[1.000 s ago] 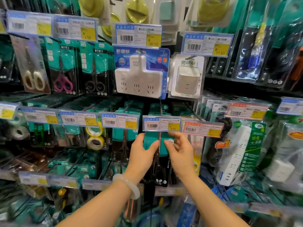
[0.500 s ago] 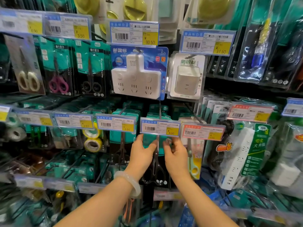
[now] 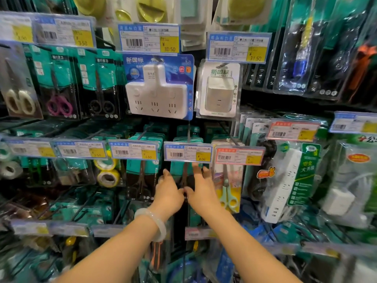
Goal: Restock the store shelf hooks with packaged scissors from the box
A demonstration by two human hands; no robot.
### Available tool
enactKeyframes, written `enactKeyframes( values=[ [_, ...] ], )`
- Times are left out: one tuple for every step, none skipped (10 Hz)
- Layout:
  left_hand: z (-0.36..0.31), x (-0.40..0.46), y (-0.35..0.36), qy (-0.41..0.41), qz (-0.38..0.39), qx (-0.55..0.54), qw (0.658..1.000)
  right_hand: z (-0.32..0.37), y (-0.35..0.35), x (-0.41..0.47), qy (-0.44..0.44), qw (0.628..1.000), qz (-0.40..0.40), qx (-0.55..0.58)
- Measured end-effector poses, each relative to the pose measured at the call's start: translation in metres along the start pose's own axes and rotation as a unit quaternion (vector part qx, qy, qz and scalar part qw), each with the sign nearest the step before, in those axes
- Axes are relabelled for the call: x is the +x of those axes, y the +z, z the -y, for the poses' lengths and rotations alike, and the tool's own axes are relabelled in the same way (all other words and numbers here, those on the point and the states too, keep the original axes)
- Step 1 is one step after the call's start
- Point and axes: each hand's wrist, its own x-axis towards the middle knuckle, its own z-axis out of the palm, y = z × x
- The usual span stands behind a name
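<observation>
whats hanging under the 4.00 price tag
A teal and black scissors pack hangs right below the 4.00 price tag. The left hand and right hand cover its lower half, so the scissor handles are hidden, as are any packs behind it.

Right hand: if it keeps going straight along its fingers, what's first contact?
Likely the teal scissors pack the right hand is already against, just below the 4.00 price tag. Depth unclear.

hands: two, left [image 3: 168, 194], right [image 3: 203, 193]
bracelet [image 3: 155, 221]: one, lower centre
white sockets, upper centre: two [image 3: 157, 97] [image 3: 220, 97]
tape rolls, left of centre: two [image 3: 107, 176] [image 3: 105, 163]
</observation>
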Motion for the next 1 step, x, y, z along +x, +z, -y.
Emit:
enactKeyframes(
  values=[
    [0.0069, -0.0284, -0.0002, 0.069, -0.012, 0.07, 0.995, -0.0071, 0.0036, -0.0358, 0.007, 1.0, 0.016, 0.026]
  ],
)
